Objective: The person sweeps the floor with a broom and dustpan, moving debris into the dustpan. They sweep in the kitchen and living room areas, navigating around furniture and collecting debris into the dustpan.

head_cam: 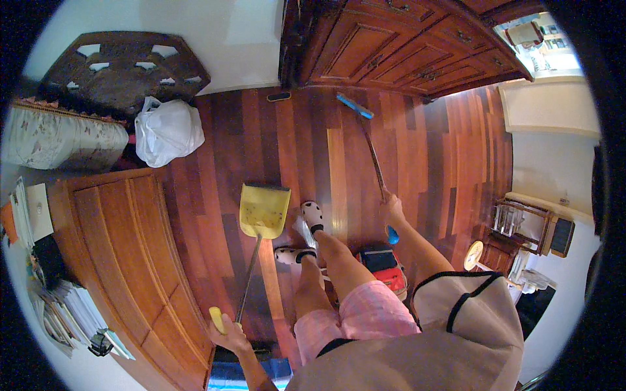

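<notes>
My left hand (229, 334) grips the yellow handle of a long-handled dustpan at the lower left. The dustpan's yellow pan (264, 207) rests on the wooden floor left of my feet, with small bits of debris in it. My right hand (392, 207) is closed around the dark shaft of a broom, whose blue end shows just below the hand. The broom's blue head (354, 106) is farther off, close to the base of the carved wooden cabinet.
A white plastic bag (168, 131) sits at the left beside a fabric-covered piece. A wooden cabinet (127, 264) stands at the left, a carved cabinet (381, 44) at the far side. A red and black bag (389, 273) lies by my right leg. A small dark object (279, 97) is near the wall.
</notes>
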Tool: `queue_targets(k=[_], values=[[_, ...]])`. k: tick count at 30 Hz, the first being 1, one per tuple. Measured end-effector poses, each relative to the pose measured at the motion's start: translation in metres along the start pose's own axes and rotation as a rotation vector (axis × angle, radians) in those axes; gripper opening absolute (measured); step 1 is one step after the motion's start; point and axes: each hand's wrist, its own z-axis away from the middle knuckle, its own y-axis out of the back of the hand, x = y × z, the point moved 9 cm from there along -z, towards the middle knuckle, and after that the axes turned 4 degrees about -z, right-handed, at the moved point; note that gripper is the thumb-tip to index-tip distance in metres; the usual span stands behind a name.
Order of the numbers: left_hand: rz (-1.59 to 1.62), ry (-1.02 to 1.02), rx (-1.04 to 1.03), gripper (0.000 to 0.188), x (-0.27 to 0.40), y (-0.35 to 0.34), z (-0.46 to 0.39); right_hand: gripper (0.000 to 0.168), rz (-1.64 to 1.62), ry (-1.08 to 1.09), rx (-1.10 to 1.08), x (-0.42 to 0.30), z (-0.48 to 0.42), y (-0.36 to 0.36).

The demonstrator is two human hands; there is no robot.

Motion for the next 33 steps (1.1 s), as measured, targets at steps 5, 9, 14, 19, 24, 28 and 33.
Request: queue_targets(k=[5,9,14,19,24,28,33], values=[[-0.094,-0.089,-0.064,0.014,-0.002,-0.013,0.008,0.033,-0.268,-0.222,0.077,-0.014,-0.038,0.003],[-0.164,-0.175,-0.112,0.012,-0.005,-0.024,0.007,0.027,-0.005,-0.098,0.040,-0.045,-0.062,-0.085],[-0.071,-0.038,-0.100,0.015,0.027,-0.044,0.014,0.044,-0.139,0.096,0.014,-0.107,0.001,-0.105],[-0.171,-0.052,-0.074,0.009,0.021,-0.031,0.007,0.057,-0.055,0.152,-0.299,-0.059,0.082,-0.058],[-0.231,-0.137,-0.060,0.015,0.002,-0.017,0.002,0.054,-0.106,0.266,-0.275,-0.050,0.092,-0.010],[-0.276,-0.102,-0.055,0.014,0.006,-0.014,-0.008,0.051,-0.102,0.245,-0.230,-0.042,-0.017,-0.050],[-0.207,0.016,-0.151,0.021,0.019,-0.025,-0.020,0.044,-0.151,0.206,-0.173,-0.070,0.017,-0.098]])
